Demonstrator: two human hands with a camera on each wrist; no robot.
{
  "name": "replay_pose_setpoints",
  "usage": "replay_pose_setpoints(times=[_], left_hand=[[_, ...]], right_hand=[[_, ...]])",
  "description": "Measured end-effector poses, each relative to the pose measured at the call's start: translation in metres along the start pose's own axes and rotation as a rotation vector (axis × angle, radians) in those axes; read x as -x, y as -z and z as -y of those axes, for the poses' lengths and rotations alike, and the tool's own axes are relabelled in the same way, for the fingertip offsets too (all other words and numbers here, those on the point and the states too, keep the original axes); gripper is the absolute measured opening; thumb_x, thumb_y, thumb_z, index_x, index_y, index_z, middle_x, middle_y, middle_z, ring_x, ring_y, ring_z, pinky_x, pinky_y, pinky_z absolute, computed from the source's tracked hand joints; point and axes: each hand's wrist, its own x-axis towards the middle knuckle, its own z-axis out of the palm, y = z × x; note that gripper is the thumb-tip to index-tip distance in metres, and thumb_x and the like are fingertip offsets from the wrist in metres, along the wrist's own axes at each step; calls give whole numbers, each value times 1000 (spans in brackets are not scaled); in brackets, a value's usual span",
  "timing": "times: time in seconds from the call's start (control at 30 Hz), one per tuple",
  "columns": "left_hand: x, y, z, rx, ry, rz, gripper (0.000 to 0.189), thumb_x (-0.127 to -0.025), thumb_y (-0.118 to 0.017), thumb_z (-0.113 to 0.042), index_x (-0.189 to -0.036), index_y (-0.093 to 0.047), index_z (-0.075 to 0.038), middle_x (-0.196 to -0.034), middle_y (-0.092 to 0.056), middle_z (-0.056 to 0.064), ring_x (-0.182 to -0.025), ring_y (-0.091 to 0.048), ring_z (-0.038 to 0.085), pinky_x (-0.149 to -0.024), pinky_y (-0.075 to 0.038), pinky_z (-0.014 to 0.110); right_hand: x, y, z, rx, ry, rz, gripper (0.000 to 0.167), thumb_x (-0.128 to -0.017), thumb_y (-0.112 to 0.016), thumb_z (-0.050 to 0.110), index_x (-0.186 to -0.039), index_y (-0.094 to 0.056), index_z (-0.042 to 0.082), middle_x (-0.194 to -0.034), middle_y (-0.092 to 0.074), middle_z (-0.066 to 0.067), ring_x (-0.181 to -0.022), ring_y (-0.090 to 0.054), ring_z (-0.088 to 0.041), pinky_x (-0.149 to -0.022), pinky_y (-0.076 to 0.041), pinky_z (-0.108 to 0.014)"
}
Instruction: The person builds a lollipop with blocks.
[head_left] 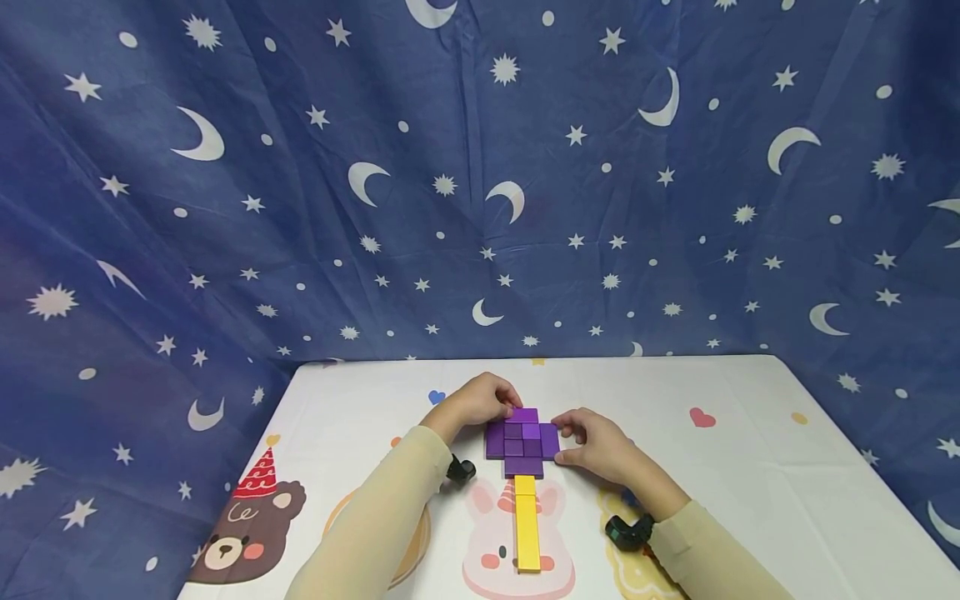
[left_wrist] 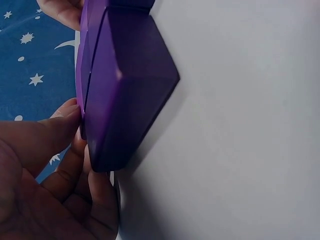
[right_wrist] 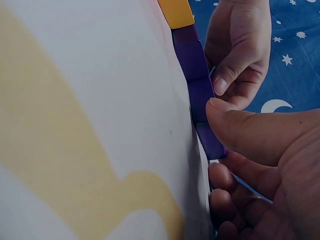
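Observation:
In the head view, several purple blocks (head_left: 513, 448) lie together in a cross-shaped cluster on the table, with smaller cubes at its middle. My left hand (head_left: 483, 398) pinches the left end of the topmost purple block (head_left: 525, 414). On the cluster's right side, thumb and forefinger of my right hand (head_left: 596, 446) hold a purple block (head_left: 550, 442) at its two ends. Large in the left wrist view stands a purple block (left_wrist: 135, 85) beside the left fingers. Two yellow blocks, one short (head_left: 525, 485) and one long (head_left: 528, 535), form a strip below the cluster.
A white cloth (head_left: 630, 392) printed with a bear, a rabbit and hearts covers the table. Behind it hangs a blue curtain (head_left: 450, 217) with moons and stars. Dark wrist cameras (head_left: 628, 532) sit on both wrists.

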Motion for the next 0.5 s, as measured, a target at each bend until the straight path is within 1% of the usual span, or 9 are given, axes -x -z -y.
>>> replay_pose_setpoints(times=[0.37, 0.5], left_hand=[[-1, 0, 2, 9, -3, -2, 16, -95, -71, 3, -101, -82, -7, -80, -66, -4, -77, -57, 11, -72, -47, 24], [0, 0, 1, 31, 1, -4, 16, -95, -70, 3, -103, -81, -6, -79, -66, -3, -76, -56, 10, -70, -47, 23]], right_hand=[[1, 0, 1, -5, -1, 1, 53, -82, -94, 20, -130, -73, 15, -106, -65, 1, -94, -53, -18, -82, -44, -33], [1, 0, 1, -6, -5, 2, 54, -81, -95, 20, -130, -73, 15, -106, -65, 1, -94, -53, -17, -81, -44, -33]])
